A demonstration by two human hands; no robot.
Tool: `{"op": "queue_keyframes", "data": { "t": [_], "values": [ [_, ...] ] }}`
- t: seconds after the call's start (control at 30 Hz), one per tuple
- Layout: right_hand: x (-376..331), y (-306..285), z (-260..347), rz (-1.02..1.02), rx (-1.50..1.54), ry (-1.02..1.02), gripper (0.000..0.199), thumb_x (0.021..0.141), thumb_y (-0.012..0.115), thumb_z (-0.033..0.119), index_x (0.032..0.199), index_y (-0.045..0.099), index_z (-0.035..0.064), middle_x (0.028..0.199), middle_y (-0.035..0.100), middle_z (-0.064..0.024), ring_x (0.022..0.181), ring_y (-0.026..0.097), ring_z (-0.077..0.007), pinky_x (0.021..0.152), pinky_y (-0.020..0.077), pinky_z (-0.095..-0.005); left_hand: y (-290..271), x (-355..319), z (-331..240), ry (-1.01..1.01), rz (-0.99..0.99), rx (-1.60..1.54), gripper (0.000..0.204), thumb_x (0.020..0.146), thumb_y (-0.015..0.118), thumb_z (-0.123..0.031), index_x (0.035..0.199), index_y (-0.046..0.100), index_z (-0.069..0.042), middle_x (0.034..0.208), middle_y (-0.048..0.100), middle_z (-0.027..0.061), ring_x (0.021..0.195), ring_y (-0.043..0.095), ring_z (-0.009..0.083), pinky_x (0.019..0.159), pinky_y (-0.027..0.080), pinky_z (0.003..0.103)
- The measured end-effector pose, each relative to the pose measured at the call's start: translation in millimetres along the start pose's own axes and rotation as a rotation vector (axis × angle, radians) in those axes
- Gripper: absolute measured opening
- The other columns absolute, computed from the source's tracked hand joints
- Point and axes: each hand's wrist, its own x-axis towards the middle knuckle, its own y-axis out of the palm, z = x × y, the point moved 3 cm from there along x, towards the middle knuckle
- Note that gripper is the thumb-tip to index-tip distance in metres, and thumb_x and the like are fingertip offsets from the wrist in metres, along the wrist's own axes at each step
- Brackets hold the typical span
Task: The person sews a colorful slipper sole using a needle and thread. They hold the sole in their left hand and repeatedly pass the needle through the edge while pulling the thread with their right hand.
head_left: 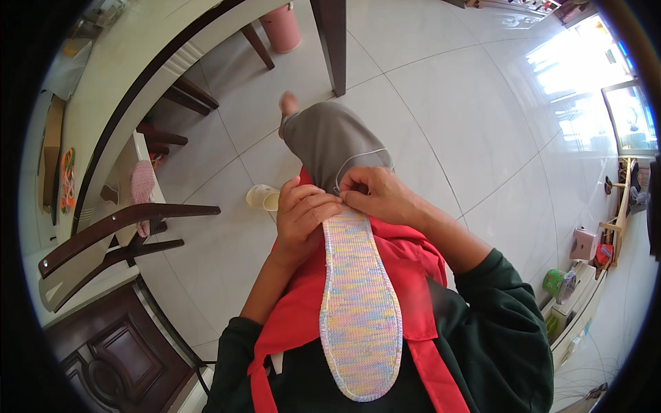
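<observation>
A long knitted insole in pastel pink, yellow and blue yarn lies lengthwise over my lap, its wide end toward me. My left hand grips its far narrow end from the left side. My right hand pinches the same end from the right, fingertips meeting the left hand's fingers. Under the insole lie a red apron and my grey-trousered knee. Whether a needle or thread sits between the fingers is too small to tell.
A dark wooden chair stands at my left beside a pale table bearing another pink insole and orange yarn. A pale slipper lies on the tiled floor. A pink bin and table leg are ahead. Shelves with clutter line the right.
</observation>
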Motion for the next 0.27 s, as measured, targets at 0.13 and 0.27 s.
{"op": "queue_keyframes", "data": {
  "t": [0.13,0.27],
  "values": [
    [7.8,-0.2,-11.5,-0.089,0.101,0.018,0.009,0.083,0.056,0.011,0.080,0.058,0.0024,0.069,0.055,-0.0004,0.062,0.050,-0.0062,0.053,0.0399,-0.0232,11.0,-7.5,1.3,-0.080,0.090,-0.094,0.017,0.071,0.067,-0.006,0.085,0.063,-0.014,0.089,0.065,-0.0019,0.089,0.056,0.0171,0.100,0.033,0.041],
    [20.0,-16.9,-17.8,-0.192,0.401,0.074,0.011,0.085,0.056,0.014,0.085,0.060,0.0040,0.073,0.061,-0.0028,0.063,0.054,-0.0103,0.057,0.0442,-0.0257,19.3,-20.9,-1.7,-0.133,0.209,-0.188,0.021,0.071,0.065,-0.004,0.088,0.065,-0.016,0.091,0.065,-0.0013,0.091,0.056,0.0179,0.100,0.032,0.043]
  ]
}}
